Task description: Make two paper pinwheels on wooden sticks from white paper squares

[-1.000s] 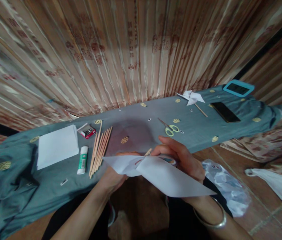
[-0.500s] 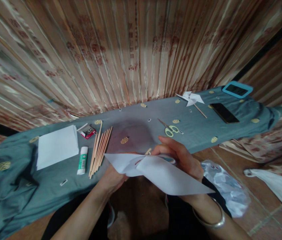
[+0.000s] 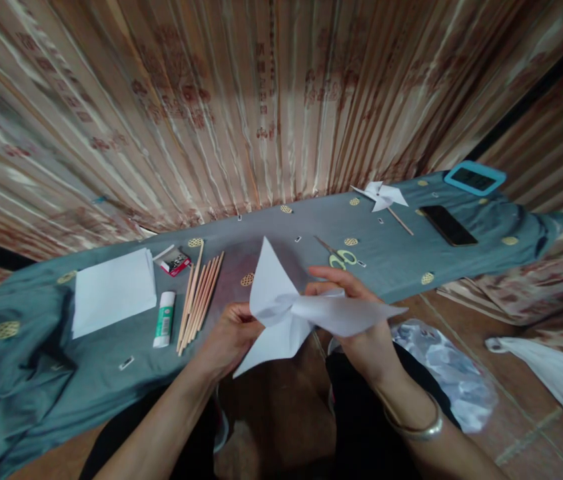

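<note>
**Folded paper held at the table's near edge**

The white paper pinwheel (image 3: 291,310) hangs just off the cloth-covered table (image 3: 271,233), over open floor. The left hand (image 3: 228,337) grips its hub from behind; the right hand (image 3: 361,327) pinches one blade. Paper hides most fingertips. Its pointed blades fan up, right and down. Wooden sticks (image 3: 198,297) lie left.

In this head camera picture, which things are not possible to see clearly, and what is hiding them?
- Left hand: the folded white paper covers its fingertips, so its grip is hidden.
- Right hand: its palm side is behind the paper.
- Small red box: label too small to read.
- Glue stick: print too small.
- Blue-framed device: screen dark, far and blurred.
- White plastic bag: cut off by the right edge.
</note>
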Available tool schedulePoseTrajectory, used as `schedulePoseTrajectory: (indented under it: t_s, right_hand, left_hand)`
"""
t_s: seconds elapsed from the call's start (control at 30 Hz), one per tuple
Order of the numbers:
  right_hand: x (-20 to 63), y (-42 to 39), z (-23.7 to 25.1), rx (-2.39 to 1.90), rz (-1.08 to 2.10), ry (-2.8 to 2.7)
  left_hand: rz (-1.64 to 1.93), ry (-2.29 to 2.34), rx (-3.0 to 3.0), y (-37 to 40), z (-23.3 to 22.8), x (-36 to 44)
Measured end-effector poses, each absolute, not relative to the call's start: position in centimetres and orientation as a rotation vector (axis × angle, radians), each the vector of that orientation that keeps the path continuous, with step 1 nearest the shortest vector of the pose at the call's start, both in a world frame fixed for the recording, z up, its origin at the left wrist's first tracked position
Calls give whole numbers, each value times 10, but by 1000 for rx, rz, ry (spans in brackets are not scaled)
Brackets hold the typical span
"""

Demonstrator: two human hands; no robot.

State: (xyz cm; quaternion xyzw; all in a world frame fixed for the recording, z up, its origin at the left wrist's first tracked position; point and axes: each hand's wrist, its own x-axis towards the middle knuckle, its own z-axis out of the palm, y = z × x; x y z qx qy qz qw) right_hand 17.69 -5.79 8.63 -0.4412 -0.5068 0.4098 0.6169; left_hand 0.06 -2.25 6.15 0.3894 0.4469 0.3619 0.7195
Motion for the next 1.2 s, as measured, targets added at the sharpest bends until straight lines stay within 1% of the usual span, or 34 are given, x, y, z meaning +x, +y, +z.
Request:
schedulePoseTrajectory:
  t_s: [0.07,0.17,0.27,0.37,0.6,0.9,1.07,1.2]
  right_hand:
    - [177,-49,79,-1077,1071,-1027]
    - [175,-36,65,-1110,1240,-792]
    - [172,-27,51,-1059,1404,-640]
    - [169,-21,40,-997,1487,-598]
    - [165,-14,31,-979,1540,-546]
    - [160,-4,23,-1004,1569,-496]
    - [157,0,19,-1015,1562,-519]
    - [154,1,19,-1009,1563,-526]
  left_hand:
    - [780,992,861,-19,52,-1]
    - [838,1017,837,-17,41,0]
    - [874,1043,881,-17,36,4]
    - [965,1043,954,-17,34,7]
    - [1067,1092,969,-16,24,6]
    - [1087,1093,993,-9,3,-1]
    - [1030,1143,1012,-7,2,-3]
    - [1075,1124,1025,-6,-2,-1]
